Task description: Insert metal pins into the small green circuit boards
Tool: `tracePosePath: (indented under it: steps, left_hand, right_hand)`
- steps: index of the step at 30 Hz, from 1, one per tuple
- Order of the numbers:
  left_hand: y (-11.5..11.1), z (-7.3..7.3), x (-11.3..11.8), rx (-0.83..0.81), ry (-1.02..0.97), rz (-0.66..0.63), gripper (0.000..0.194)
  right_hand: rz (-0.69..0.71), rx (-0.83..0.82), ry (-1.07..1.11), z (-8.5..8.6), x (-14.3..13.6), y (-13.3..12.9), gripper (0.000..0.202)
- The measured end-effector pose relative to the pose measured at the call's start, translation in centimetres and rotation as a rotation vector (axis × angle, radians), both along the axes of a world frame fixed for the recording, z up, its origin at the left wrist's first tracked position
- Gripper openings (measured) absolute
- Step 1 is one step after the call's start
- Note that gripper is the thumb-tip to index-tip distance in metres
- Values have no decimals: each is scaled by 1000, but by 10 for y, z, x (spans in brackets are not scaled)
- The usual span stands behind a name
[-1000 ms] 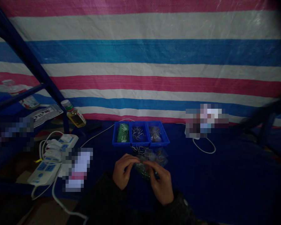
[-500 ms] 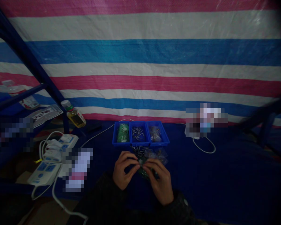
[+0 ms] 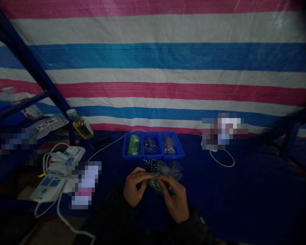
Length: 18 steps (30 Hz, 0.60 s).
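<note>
- Reference: clock directions are read from the two hands, with 12 o'clock away from the wearer.
- Left hand (image 3: 135,186): fingers reach the upper part of a green-filled clear bag (image 3: 155,186). The thumb tip is hard to resolve; cannot tell whether the grip is closed.
- Right hand (image 3: 175,197): thumb and index finger pinch the upper part of the same bag; the grip is closed on it. Any small part between the fingertips is too dim to identify.
- Bag position: between the hands, above the worktop (image 3: 219,200). The fingers partly cover it; cannot tell whether its underside touches the surface.
- At 12 o'clock, nearest: loose metal pins (image 3: 151,164). Small clear packets (image 3: 174,170) lie at 1 o'clock, contents indistinct.
- Behind these: three blue trays (image 3: 142,157) side by side, holding green material, metal pins and clear packets respectively, left to right.
- At 10 o'clock: bottle (image 3: 83,128) with yellow liquid, tilted.
- At 9 o'clock: power strip (image 3: 49,187), partly covered by plugs and cords; pixelation masks the item (image 3: 86,185) beside it.
- At 2 o'clock: another pixelated item (image 3: 225,131), above a looped white cable (image 3: 225,166).
- Dark sleeves (image 3: 117,204): edges merge into shadow.
</note>
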<state>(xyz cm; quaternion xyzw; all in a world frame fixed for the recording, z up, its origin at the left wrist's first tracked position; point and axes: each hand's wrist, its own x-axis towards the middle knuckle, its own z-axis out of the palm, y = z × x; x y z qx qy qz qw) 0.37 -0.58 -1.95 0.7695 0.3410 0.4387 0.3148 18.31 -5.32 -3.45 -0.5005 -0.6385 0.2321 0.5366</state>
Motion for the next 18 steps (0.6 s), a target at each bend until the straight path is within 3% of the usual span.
tracePosePath:
  steps: [5, 14, 18]
  left_hand:
    - [2, -6, -1, 5, -15, 48, 19]
    - [1, 3, 1, 94, 6, 92, 6]
    - [-3, -3, 3, -16, -14, 106, 5]
  right_hand:
    - [12, -14, -19, 1, 2, 0, 29]
    - [11, 20, 3, 1, -1, 1, 16]
    - [10, 9, -13, 3, -3, 1, 15]
